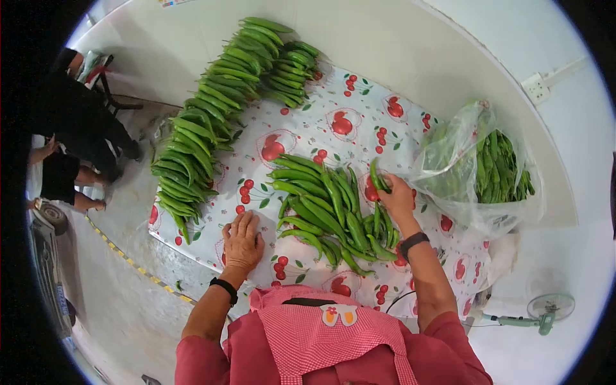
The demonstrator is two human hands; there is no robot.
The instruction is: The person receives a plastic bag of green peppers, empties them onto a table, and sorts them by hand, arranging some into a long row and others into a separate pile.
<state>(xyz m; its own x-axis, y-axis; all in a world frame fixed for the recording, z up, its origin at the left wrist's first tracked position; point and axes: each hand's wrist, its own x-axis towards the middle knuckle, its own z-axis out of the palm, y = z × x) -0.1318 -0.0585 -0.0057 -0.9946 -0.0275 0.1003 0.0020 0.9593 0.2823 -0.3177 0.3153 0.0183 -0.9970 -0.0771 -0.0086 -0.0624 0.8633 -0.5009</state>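
Note:
My left hand [243, 242] lies flat on the patterned tablecloth [256, 186], fingers spread, with nothing under it that shows. At the right of a loose pile of green peppers [321, 212], my right hand [396, 197] is closed round a green pepper [376, 173], whose upper end sticks out past the fingers. A long stack of peppers [199, 125], laid side by side, runs along the table's left part up to the back. Next to its upper end is a shorter stack [290, 74].
A clear plastic bag [449, 151] of green peppers stands at the right, by the wall. Two people [83, 122] are at the far left, near a parked vehicle [51, 269]. A small fan [545, 314] is at the lower right, a wall socket [536, 88] at the upper right.

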